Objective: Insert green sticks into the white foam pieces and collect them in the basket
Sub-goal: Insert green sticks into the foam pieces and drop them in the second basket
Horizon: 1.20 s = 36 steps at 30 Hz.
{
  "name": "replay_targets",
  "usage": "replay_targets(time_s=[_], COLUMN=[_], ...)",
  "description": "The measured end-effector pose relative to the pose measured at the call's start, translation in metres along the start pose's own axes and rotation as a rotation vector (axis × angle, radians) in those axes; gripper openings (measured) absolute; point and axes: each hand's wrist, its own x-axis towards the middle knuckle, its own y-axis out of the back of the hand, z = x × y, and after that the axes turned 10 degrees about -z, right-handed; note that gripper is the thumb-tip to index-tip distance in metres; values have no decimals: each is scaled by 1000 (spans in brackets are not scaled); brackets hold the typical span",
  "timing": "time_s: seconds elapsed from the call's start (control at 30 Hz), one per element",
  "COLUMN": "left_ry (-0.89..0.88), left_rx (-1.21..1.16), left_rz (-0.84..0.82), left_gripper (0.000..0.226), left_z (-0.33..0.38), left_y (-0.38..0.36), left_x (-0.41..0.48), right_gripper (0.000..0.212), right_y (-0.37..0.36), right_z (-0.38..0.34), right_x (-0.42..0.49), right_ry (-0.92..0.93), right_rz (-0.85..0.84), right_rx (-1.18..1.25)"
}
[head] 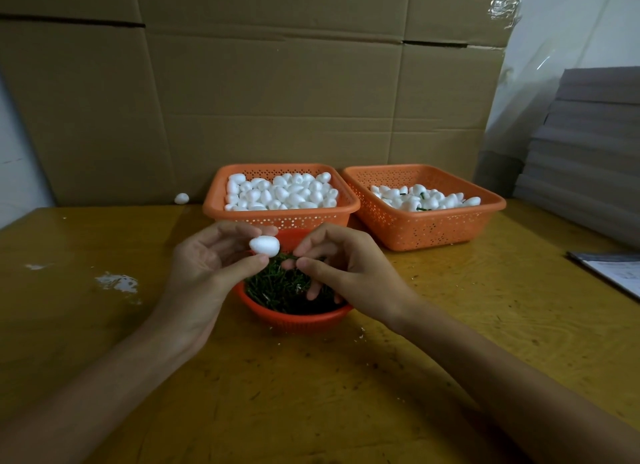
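Note:
My left hand (pixel 207 259) pinches a white egg-shaped foam piece (pixel 264 245) between thumb and fingers, above a round red bowl (pixel 298 316) full of green sticks (pixel 277 289). My right hand (pixel 332 266) pinches a thin green stick (pixel 286 256) whose tip points at the foam piece. Behind them stands an orange basket (pixel 281 218) heaped with plain foam pieces. To its right a second orange basket (pixel 426 228) holds foam pieces with green sticks in them.
One loose foam piece (pixel 181 198) lies at the table's back left by the cardboard wall (pixel 277 83). Grey stacked sheets (pixel 585 152) rise at the right, with papers (pixel 613 269) on the table's right edge. White scuffs mark the yellow table (pixel 117 283).

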Motion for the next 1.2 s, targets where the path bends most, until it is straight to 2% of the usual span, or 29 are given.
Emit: replay_targets(time_s=[0.43,0.6,0.9,0.97,1.03,1.1,1.13,1.2], left_ry=[30,12,-113,-128,-131,-123,-128,-201], left_rx=[-5,69,280,308,374,481,566,853], left_rz=[38,22,-87,-83,-86,-116,-151,-243], left_gripper=[30,35,26,29,42,58,57,37], left_z=[2,2,-4,-5,-6,-7,-8,-8], left_y=[-2,-5,-8,-7,-9,-13,-14,-15], left_x=[1,0,-4,-5,-6,-10,-12,-15], right_gripper=[11,13,21,21,20,17,14,10], right_y=[2,3,3,4,10,25,35,59], right_z=[-6,-2,5,2,-4,-11,-12,-9], right_x=[0,0,-1,-1,0,1,0,-3], right_ry=[7,17,29,15,5,20,37,71], right_rz=[13,-18,-56,-71,-74,3,103,426], right_rx=[82,86,28,34,85,124,79,-151])
